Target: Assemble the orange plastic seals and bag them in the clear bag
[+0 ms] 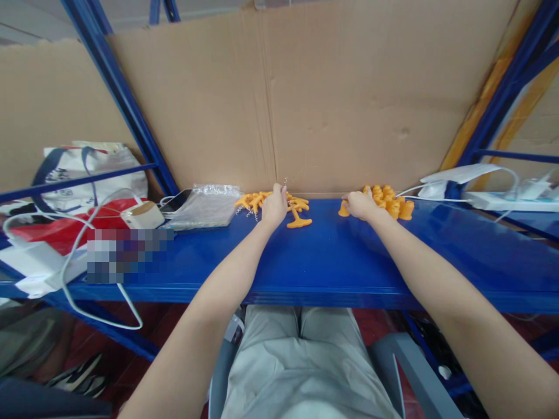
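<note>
At the back of the blue table [314,262], my left hand [275,208] is closed around an orange-handled corkscrew, its thin metal spiral [286,183] pointing up above my fingers. Its handle is mostly hidden by the hand. Around that hand lies a pile of orange corkscrews [252,201], several spirals showing on the left. One T-shaped orange handle [299,222] lies just in front. To the right, my right hand [360,205] pinches an orange bell-shaped piece [344,209] at its top, low at the table surface. Several similar orange pieces [395,207] stand grouped beside this hand.
A cardboard sheet [349,99] rises behind the table between blue posts. On the left are plastic bags [209,206], a phone [177,201], a white charger [142,215], cables and a tote bag [94,174]. A power strip [502,201] lies right. Another person's leg [30,343] shows lower left.
</note>
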The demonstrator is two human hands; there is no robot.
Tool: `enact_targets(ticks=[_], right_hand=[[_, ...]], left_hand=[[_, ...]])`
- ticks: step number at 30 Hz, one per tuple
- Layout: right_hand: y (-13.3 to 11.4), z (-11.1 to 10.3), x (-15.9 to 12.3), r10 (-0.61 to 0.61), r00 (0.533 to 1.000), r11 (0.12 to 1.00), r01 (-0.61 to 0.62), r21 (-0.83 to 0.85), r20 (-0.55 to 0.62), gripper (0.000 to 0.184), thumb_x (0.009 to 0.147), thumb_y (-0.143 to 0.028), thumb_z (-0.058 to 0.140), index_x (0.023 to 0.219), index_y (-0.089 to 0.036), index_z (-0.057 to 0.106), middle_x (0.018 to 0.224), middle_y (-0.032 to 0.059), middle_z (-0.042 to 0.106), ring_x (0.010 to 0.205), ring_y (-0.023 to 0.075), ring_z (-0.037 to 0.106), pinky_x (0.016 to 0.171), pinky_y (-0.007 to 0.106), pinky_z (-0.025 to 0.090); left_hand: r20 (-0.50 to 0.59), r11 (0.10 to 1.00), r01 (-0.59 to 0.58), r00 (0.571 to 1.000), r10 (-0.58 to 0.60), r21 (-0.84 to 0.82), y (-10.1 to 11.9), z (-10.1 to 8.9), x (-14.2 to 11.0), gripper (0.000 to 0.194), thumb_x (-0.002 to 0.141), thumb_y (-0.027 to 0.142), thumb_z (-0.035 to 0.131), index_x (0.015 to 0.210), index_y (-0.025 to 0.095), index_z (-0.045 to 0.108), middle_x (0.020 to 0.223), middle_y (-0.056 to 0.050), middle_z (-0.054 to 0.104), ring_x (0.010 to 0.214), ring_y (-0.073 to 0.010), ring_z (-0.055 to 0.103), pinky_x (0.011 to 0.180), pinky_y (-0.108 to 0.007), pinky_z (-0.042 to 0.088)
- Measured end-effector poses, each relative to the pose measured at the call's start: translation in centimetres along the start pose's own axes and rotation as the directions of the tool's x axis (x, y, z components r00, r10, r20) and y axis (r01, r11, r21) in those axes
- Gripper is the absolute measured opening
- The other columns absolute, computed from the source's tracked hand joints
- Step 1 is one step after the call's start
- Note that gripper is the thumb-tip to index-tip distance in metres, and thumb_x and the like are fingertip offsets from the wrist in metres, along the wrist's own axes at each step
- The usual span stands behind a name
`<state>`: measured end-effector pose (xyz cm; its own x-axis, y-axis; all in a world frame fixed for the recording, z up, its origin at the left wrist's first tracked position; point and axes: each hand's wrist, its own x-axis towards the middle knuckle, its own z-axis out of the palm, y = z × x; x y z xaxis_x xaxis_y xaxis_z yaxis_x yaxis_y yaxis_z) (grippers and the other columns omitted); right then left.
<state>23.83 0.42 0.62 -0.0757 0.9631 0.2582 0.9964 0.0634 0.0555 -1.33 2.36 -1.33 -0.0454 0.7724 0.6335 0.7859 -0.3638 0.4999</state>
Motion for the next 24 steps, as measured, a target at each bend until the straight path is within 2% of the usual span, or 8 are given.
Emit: enact_targets(ticks=[3, 5, 10, 14, 17, 21, 24], right_hand=[[0.1, 0.2, 0.1, -0.004, 1.0, 1.0, 0.004, -0.005, 0.006, 0.042, 0.091, -0.012, 0.043, 0.121, -0.014, 0.072, 0.122, 0.018, 0.071, 0.121, 0.0316, 0.062, 0.112, 0.058, 0.028], [0.1, 0.3, 0.2, -0.012, 1.0, 1.0, 0.012, -0.011, 0.011, 0.042, 0.091, -0.012, 0.043, 0.12, -0.014, 0.072, 0.123, 0.0174, 0.071, 0.122, 0.0307, 0.062, 0.111, 0.054, 0.033], [0.2, 0.6, 0.6, -0.044, 0.999, 0.999, 0.044, 0.022, -0.021, 0.042, 0.091, -0.017, 0.045, 0.124, -0.017, 0.071, 0.124, 0.0141, 0.071, 0.119, 0.0277, 0.065, 0.101, 0.039, 0.047], [0.2, 0.9, 0.8, -0.053, 0.998, 0.997, 0.055, 0.055, -0.042, 0.04, 0.092, -0.019, 0.046, 0.124, -0.019, 0.071, 0.125, 0.0122, 0.071, 0.119, 0.0269, 0.065, 0.1, 0.037, 0.048], [0.0, 1.1, 0.9, -0.085, 0.995, 0.989, 0.091, 0.115, -0.058, 0.038, 0.092, -0.018, 0.048, 0.122, -0.015, 0.072, 0.125, 0.0139, 0.071, 0.118, 0.0258, 0.066, 0.1, 0.033, 0.048], [-0.6, 1.5, 1.1, -0.135, 0.987, 0.963, 0.152, 0.223, -0.089, 0.037, 0.089, -0.02, 0.058, 0.123, -0.013, 0.07, 0.12, 0.013, 0.073, 0.109, 0.0243, 0.068, 0.095, 0.031, 0.049], [-0.9, 2.1, 1.4, -0.142, 0.985, 0.94, 0.165, 0.298, -0.098, 0.035, 0.084, -0.022, 0.064, 0.117, -0.014, 0.072, 0.112, 0.0103, 0.075, 0.097, 0.0218, 0.07, 0.085, 0.028, 0.051]], left_hand=[[0.005, 1.0, -0.026, 1.0, 0.026, 0.006, 0.1, -0.1, -0.1, 0.011, 0.101, 0.029, 0.042, 0.099, 0.022, 0.05, 0.079, -0.005, 0.069, 0.083, -0.021, 0.069, 0.074, -0.029, 0.051], [0.043, 0.998, -0.055, 0.998, 0.056, -0.025, 0.2, 0.0, -0.3, 0.009, 0.1, 0.027, 0.043, 0.098, 0.022, 0.05, 0.08, -0.005, 0.069, 0.08, -0.0196, 0.068, 0.075, -0.029, 0.051], [0.09, 0.966, -0.105, 0.988, 0.129, -0.235, 1.1, 0.7, -0.9, 0.008, 0.099, 0.027, 0.045, 0.095, 0.022, 0.051, 0.074, -0.001, 0.064, 0.074, -0.016, 0.065, 0.075, -0.029, 0.052], [0.065, 0.904, -0.156, 0.978, 0.197, -0.398, 2.3, 1.7, -1.5, 0.012, 0.101, 0.023, 0.037, 0.094, 0.023, 0.046, 0.067, 0.004, 0.058, 0.068, -0.0122, 0.062, 0.075, -0.028, 0.053], [0.087, 0.87, -0.169, 0.968, 0.235, -0.463, 2.8, 2.6, -1.8, 0.012, 0.102, 0.023, 0.037, 0.093, 0.023, 0.044, 0.068, 0.005, 0.057, 0.066, -0.0099, 0.06, 0.076, -0.028, 0.054], [0.208, 0.89, -0.154, 0.942, 0.263, -0.429, 2.4, 3.7, -2.1, 0.009, 0.1, 0.023, 0.043, 0.092, 0.022, 0.048, 0.073, 0.004, 0.059, 0.068, -0.0106, 0.061, 0.076, -0.03, 0.055], [0.334, 0.923, -0.23, 0.882, 0.332, -0.308, 1.9, 4.1, -2.2, 0.007, 0.094, 0.023, 0.053, 0.087, 0.02, 0.054, 0.077, 0.0, 0.063, 0.076, -0.0151, 0.064, 0.082, -0.035, 0.055]])
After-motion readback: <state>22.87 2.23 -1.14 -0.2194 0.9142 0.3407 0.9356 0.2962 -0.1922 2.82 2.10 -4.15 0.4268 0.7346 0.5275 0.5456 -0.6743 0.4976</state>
